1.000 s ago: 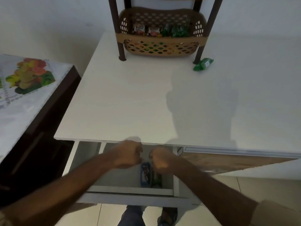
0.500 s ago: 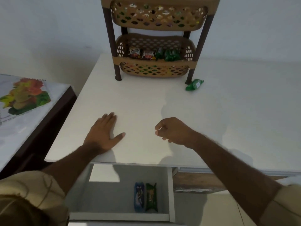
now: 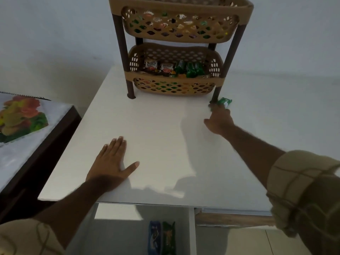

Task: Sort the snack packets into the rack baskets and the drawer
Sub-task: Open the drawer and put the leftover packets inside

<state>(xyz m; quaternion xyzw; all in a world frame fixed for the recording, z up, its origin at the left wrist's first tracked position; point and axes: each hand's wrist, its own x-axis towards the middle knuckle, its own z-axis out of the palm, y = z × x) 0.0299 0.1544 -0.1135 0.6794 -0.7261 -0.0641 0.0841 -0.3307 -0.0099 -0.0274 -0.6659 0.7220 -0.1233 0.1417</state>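
The right hand [image 3: 219,119] reaches across the white table [image 3: 165,126] to a small green snack packet [image 3: 224,102] that lies just beside the rack's front right leg [image 3: 217,92]. Its fingers meet the near end of the packet, but they are blurred and hide that end, so I cannot tell whether they have closed on it or only touch it. The left hand [image 3: 110,162] lies flat on the table near the front edge, fingers straight, thumb spread, holding nothing.

By the look of things the sorting is nearly done. This green packet is the only one on the tabletop. The lower rack basket [image 3: 173,85] holds a row of packets: two dark ones with white panels at the left, several green ones at the right. The upper rack basket [image 3: 181,30] shows many small coloured wrappers through its lattice. Below the table edge, the open drawer [image 3: 117,232] holds a blue packet [image 3: 154,237] and a green packet [image 3: 168,237] side by side. What remains, I judge, is to lift the last packet and place it, most likely with the other green ones in the lower basket.

The two dark packets carry white lettering, too small and skewed to read with confidence. No brand is legible on any other packet. A side table [image 3: 22,144] at the left bears a fruit-printed cover.
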